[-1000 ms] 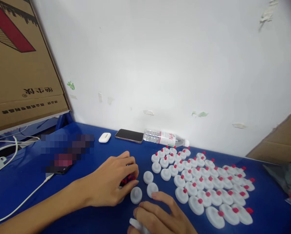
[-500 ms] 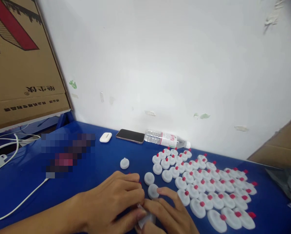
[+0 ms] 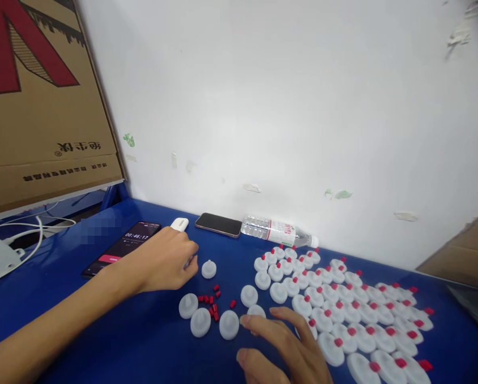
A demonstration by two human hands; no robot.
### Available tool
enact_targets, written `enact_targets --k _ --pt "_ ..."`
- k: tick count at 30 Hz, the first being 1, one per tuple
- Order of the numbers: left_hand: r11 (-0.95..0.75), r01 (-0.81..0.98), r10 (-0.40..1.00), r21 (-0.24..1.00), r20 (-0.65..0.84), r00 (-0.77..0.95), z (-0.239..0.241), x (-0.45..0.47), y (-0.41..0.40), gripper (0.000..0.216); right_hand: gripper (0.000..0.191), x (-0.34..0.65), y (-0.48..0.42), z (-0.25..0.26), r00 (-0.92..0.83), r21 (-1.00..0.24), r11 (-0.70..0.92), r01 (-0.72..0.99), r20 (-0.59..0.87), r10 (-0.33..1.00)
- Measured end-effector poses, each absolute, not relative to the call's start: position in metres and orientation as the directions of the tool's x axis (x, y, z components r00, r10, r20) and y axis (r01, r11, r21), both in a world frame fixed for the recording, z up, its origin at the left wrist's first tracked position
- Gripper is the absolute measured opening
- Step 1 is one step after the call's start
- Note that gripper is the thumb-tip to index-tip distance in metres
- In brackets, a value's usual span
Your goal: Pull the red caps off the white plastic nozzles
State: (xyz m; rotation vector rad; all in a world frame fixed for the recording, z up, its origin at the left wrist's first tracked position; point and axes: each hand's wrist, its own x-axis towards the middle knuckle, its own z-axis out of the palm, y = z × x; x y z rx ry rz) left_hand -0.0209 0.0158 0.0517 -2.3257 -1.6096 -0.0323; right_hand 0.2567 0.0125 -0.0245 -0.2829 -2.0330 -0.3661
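Blue worktop (image 3: 151, 341) under a white wall: the left hand (image 3: 165, 261), grip curled, empty as far as shows, reaches beside a bare white cap (image 3: 209, 269). The right hand (image 3: 281, 346), fingers spread, touches another cap (image 3: 256, 311). Red plugs (image 3: 212, 301) lie between; pinching one squarely should seat it cleanly.

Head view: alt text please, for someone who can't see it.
Left hand reaches toward a white cap on a blue table; right hand rests by loose caps and small red plugs. Rows of plugged caps lie right.
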Motion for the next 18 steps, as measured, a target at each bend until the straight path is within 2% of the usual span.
enact_targets --k 11,18 --pt "-0.357 0.920 0.922 -0.160 0.099 0.375 0.040 -0.007 0.009 0.026 0.028 0.256 0.011 -0.023 -0.491 0.159 0.925 0.345 0.871 0.033" --pt "-0.364 0.927 0.916 -0.091 0.147 0.374 0.040 -0.010 0.013 0.033 0.027 0.253 0.011 -0.021 -0.471 0.120 0.939 0.323 0.881 0.049"
